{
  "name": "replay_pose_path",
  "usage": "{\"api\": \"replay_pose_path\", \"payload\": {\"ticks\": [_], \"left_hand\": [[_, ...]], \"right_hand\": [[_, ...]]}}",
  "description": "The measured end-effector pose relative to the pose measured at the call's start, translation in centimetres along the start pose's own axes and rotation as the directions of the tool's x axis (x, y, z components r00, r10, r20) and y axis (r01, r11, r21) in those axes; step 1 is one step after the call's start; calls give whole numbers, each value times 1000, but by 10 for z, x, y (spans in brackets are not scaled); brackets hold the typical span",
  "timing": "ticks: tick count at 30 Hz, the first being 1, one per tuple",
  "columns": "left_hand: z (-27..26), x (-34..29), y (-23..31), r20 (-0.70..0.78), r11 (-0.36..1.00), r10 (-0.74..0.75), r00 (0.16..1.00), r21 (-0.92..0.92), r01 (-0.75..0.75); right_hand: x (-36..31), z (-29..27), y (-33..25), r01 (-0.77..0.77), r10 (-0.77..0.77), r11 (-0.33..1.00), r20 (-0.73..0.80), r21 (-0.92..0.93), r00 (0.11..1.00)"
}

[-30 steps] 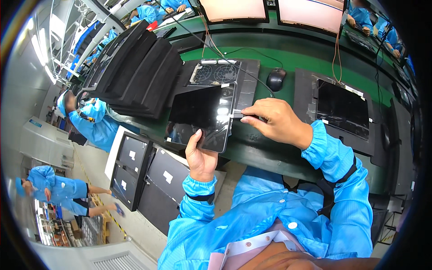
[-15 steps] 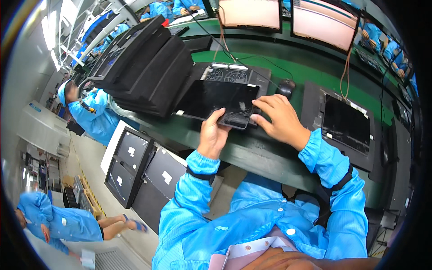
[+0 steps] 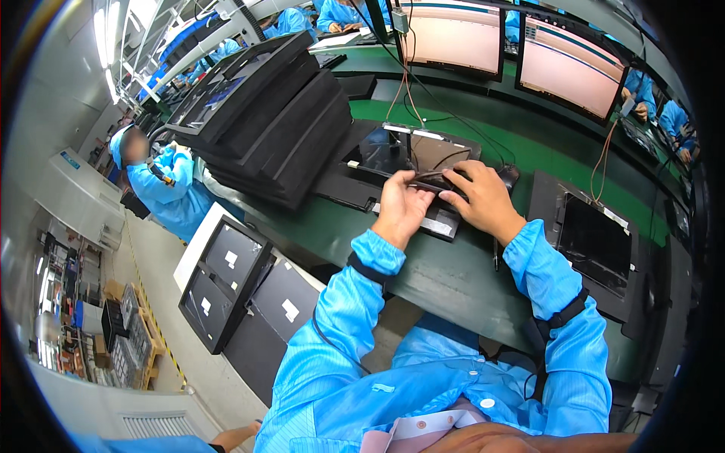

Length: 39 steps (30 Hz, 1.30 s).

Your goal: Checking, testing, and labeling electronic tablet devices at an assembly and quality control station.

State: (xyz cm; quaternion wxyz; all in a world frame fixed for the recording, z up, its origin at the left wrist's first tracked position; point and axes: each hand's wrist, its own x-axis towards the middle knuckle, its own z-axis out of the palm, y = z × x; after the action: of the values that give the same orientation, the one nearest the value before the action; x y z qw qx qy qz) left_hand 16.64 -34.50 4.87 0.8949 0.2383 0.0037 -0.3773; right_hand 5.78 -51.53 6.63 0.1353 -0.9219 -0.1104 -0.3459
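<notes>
A glossy black tablet-like screen panel (image 3: 377, 151) is tilted over a black foam pad (image 3: 340, 186) on the bench, its face catching reflections. My left hand (image 3: 404, 208) grips the panel's near edge, palm turned up and thumb on top. At the same edge, my right hand (image 3: 483, 200) has thumb and fingers pinched close to the left thumb. Part of that edge is hidden by the fingers. A pale label strip (image 3: 436, 226) shows on the dark surface just below my hands.
Stacked black foam trays (image 3: 264, 128) stand left of the panel. A second black screen panel (image 3: 596, 241) lies on a pad at right. A mouse (image 3: 510, 177) sits beside my right hand. Two monitors (image 3: 453, 38) with hanging cables stand behind. Lower left, another tray (image 3: 219, 283) holds dark panels.
The panel has gone from lying nearly flat in my hands to tilted, its near edge between my fingers. Both hands have drawn closer together. The whole view has shifted slightly.
</notes>
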Motion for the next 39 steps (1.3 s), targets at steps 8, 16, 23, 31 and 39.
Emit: {"api": "replay_pose_path", "payload": {"ticks": [8,16,23,31,39], "left_hand": [[-1,-75,-6,-198,970,-16,980,233,63],[-57,19,101,375,-564,476,796,824,-51],[-74,41,97,470,-628,486,737,774,-80],[-80,28,97,433,-616,527,731,787,-22],[-85,-116,77,569,-471,569,594,817,-332]], "right_hand": [[-15,12,4,85,-88,996,98,26,991],[-12,17,3,109,-113,993,141,33,984],[-16,-1,9,-27,22,998,105,51,994],[-88,-42,-27,-187,295,934,360,-305,885],[-96,-64,-34,-299,240,921,241,251,940]]}}
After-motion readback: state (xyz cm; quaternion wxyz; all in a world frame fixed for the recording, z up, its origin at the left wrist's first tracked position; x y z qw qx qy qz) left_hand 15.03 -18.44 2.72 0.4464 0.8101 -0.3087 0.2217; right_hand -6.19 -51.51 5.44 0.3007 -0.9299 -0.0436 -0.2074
